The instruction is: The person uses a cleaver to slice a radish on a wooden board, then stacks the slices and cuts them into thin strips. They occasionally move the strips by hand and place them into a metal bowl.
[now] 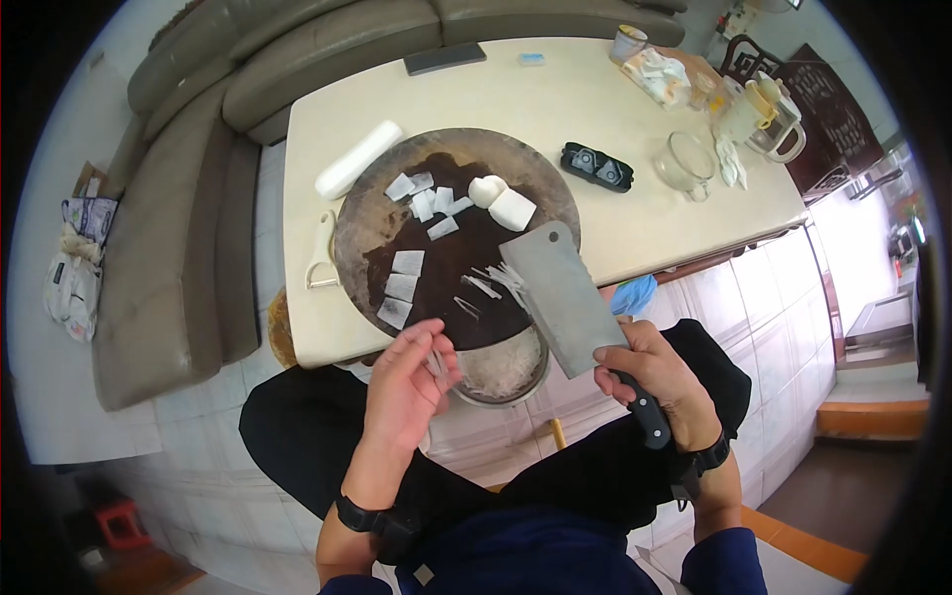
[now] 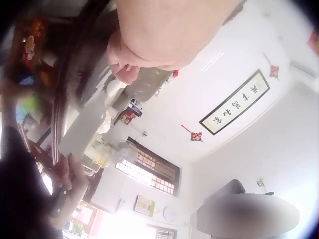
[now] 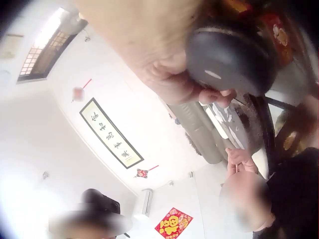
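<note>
The right hand (image 1: 654, 372) grips the black handle of a cleaver (image 1: 565, 297), its broad blade over the right front of the round chopping board (image 1: 357, 233). Beside the blade lie thin white strips (image 1: 484, 288). The left hand (image 1: 405, 392) is off the board's front edge, thumb and fingers pinching a few thin white strips (image 1: 437, 365). White slices (image 1: 401, 288) lie at the board's left, more slices (image 1: 434, 202) and white chunks (image 1: 512, 210) farther back. Below the front edge, a bowl (image 1: 506, 402) holds white shreds. In the left wrist view the cleaver (image 2: 82, 127) shows, gripped by the right hand (image 2: 70, 186).
A white cylindrical piece (image 1: 359, 159) and a peeler (image 1: 323, 248) lie left of the board on the cream table (image 1: 516, 84). To the right are a black case (image 1: 597, 167) and a glass mug (image 1: 684, 164). A sofa (image 1: 178, 248) borders the table's left and far sides.
</note>
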The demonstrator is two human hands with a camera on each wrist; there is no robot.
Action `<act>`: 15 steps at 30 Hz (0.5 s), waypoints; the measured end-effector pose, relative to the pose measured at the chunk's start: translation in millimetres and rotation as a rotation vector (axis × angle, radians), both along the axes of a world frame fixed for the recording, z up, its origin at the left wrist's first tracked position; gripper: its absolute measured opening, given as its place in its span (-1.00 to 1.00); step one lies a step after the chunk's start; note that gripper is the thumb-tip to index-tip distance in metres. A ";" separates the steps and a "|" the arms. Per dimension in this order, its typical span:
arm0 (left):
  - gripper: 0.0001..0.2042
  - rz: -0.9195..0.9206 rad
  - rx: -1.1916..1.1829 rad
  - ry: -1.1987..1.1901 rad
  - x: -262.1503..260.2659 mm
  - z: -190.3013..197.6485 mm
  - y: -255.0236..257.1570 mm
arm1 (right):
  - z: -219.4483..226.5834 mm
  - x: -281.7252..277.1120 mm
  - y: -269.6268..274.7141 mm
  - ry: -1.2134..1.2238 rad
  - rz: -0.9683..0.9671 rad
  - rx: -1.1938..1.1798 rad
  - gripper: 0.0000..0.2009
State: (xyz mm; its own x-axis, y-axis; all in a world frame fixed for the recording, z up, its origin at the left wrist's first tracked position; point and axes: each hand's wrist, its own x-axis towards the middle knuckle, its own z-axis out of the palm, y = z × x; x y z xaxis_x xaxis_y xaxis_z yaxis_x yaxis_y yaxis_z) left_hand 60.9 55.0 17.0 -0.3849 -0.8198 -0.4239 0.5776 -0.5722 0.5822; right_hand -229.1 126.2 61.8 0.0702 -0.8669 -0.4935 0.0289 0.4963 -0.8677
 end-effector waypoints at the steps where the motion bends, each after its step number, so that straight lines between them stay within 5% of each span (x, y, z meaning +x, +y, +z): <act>1: -0.78 -0.045 0.007 -0.025 0.4 -0.6 6.5 | 0.4 3.2 -3.2 -0.019 0.026 0.009 -0.77; 4: -0.80 -0.133 0.030 0.006 10.1 -10.4 22.1 | 3.1 12.1 -12.5 -0.036 0.078 0.032 -0.77; 15: -0.84 0.143 0.062 0.108 4.0 -32.5 26.9 | -0.7 32.3 -17.2 -0.033 0.407 0.067 -0.78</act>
